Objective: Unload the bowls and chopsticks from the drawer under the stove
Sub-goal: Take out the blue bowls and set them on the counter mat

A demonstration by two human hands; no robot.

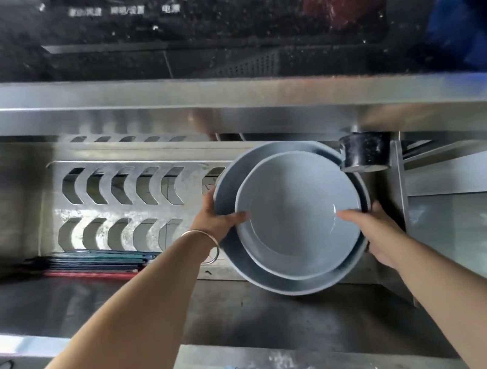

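Observation:
Two grey bowls are nested at the right end of the open steel drawer (9,202): a smaller bowl (290,208) sits inside a larger bowl (228,180). My left hand (220,216) grips the stack's left rim, thumb over the smaller bowl's edge. My right hand (377,233) grips the right rim, thumb inside the smaller bowl. A bundle of dark, teal and red chopsticks (95,265) lies flat at the drawer's front left.
A slotted metal dish rack (128,189) spans the drawer's back. A dark cylindrical cup (363,151) sits at the back right, next to the bowls. Above is the black glass stove panel (128,27) with touch controls. A steel divider (400,185) bounds the drawer's right.

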